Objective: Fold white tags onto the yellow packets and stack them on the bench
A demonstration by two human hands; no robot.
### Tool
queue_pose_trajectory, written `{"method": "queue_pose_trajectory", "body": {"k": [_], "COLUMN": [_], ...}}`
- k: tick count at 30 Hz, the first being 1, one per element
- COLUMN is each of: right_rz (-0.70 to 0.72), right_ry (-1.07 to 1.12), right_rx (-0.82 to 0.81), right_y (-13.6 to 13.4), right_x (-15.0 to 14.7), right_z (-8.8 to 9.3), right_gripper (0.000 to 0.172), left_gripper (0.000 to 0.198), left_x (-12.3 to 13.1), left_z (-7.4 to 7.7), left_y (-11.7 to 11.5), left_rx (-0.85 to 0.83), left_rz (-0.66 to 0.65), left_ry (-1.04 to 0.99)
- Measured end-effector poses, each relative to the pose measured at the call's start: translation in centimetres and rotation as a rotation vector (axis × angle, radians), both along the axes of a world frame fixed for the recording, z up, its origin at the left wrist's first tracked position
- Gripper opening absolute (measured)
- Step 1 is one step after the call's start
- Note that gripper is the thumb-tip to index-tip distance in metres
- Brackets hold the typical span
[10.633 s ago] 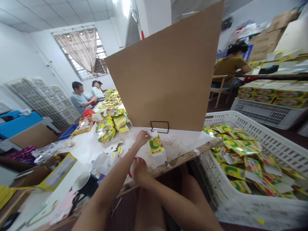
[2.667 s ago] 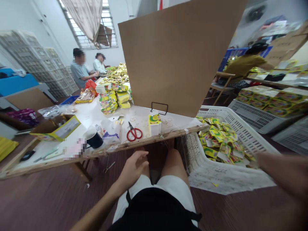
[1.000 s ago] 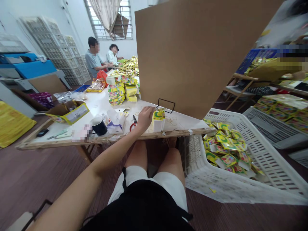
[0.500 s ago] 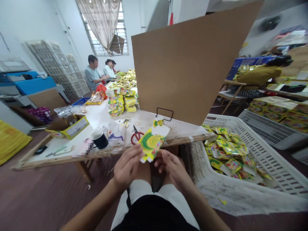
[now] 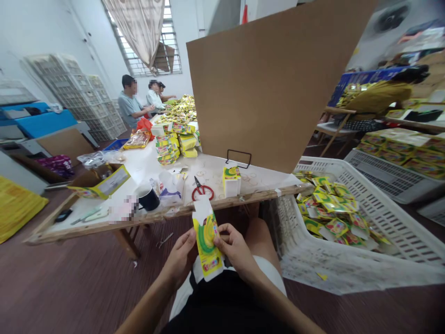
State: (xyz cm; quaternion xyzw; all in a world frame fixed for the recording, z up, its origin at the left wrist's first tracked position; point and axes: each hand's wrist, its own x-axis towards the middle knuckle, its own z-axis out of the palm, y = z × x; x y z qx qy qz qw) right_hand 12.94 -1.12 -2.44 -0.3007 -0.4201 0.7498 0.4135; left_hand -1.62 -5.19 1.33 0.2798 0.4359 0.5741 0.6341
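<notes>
A yellow and green printed carton [image 5: 207, 236] with a white end flap stands nearly upright above my lap. My left hand [image 5: 182, 253] grips its left edge between thumb and fingers. At the opposite edge my right hand [image 5: 234, 248] pinches it, thumb on the printed face. Beyond them, a small stack of the same cartons [image 5: 232, 181] stands at the table's front edge. Red-handled scissors [image 5: 202, 191] lie to the left of that stack. Whether the held carton is a single layer cannot be told.
A white crate [image 5: 375, 208] full of cartons stands at my right. Across the table [image 5: 134, 169] rises a large cardboard sheet [image 5: 267, 93]. A dark mug [image 5: 149, 198], an open box [image 5: 104, 185] and bundled cartons [image 5: 168, 149] sit to the left. Several co-workers [image 5: 130, 104] sit farther off.
The carton has come back toward my lap and turned upright. My right fingers have closed on its edge. The stack and scissors behind show more fully, and the view has shifted slightly.
</notes>
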Motion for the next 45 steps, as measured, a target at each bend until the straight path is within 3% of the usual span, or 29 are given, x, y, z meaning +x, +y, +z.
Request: {"method": "queue_pose_trajectory", "body": {"k": [6,13,16,19,21,23,25,28,31,35,37,43,45], "right_rz": [-0.025,-0.033,-0.013,-0.210,-0.322,-0.276,-0.203,-0.272,-0.363,-0.084,-0.052,-0.210,-0.250], "right_ry": [0.034,-0.159,-0.288,-0.515,-0.588,-0.567,-0.519,-0.492,-0.501,-0.410,-0.390,-0.434,-0.439], "right_rx": [0.063,0.213,0.344,0.509,0.655,0.804,0.865,0.796,0.626,0.433,0.415,0.430,0.440], "right_y": [-0.5,-0.8,-0.6,-0.2,0.3,0.7,1.0,1.2,0.8,0.0,-0.1,0.3,0.4], "right_x": [-0.9,-1.0,-0.7,-0.2,0.1,0.3,0.3,0.2,-0.2,-1.0,-1.3,-1.1,-0.8], "right_z": [-0.6,-0.4,0.3,1.1,1.7,2.2,2.6,2.5,1.9,1.3,1.2,0.4,0.1], "right_gripper": [0.040,0.038,0.034,0.027,0.037,0.051,0.048,0.033,0.043,0.036,0.028,0.023,0.019], "left_gripper": [0.045,0.043,0.043,0.047,0.048,0.046,0.044,0.036,0.031,0.031,0.030,0.031,0.040], "left_x": [0.4,0.5,0.1,-0.5,-0.7,-0.8,-0.7,-0.6,-0.5,-0.1,0.2,0.2,0.1], "left_z": [-1.1,-1.0,-0.6,0.0,0.1,-0.1,-0.4,-0.7,-0.9,-1.3,-1.5,-1.5,-1.3], "left_y": [0.3,0.5,0.9,1.3,1.4,1.3,1.2,1.3,1.4,1.2,1.1,1.4,1.5], "left_rx": [0.022,0.049,0.035,-0.020,-0.080,-0.121,-0.116,-0.066,-0.024,0.074,0.093,0.172,0.206], "left_rz": [-0.088,-0.089,-0.025,0.027,0.008,-0.031,-0.039,0.015,0.059,0.067,0.088,0.054,0.026], "left_ry": [-0.035,-0.049,-0.049,-0.055,-0.060,-0.051,-0.027,0.005,0.024,0.128,0.199,0.416,0.442]}}
